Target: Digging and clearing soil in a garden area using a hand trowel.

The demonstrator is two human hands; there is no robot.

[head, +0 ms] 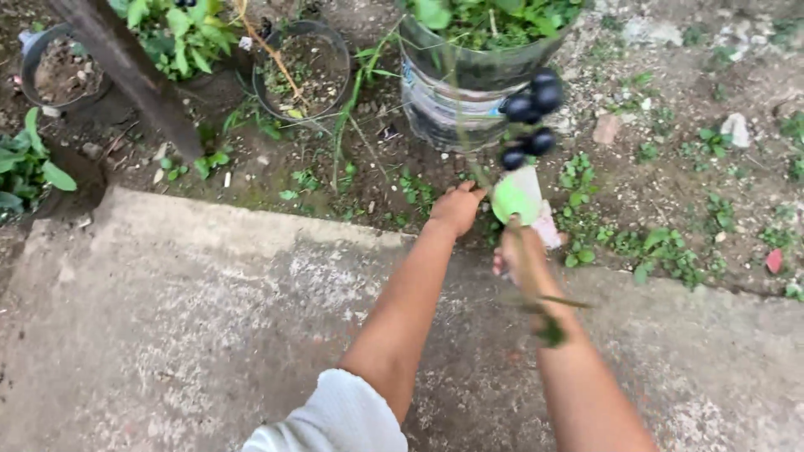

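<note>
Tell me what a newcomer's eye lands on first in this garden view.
A cluster of dark berries hangs close to the camera, before a cut clear plastic bottle planter at top centre. Below them the right hand holds a round green piece, while the left hand reaches towards the ground by the planter.

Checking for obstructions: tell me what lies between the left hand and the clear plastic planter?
Head view: only bare soil and small weeds separate the left hand from the clear plastic planter.

Worn concrete slab (184, 335) beside weedy soil (670, 151), daylight.
</note>
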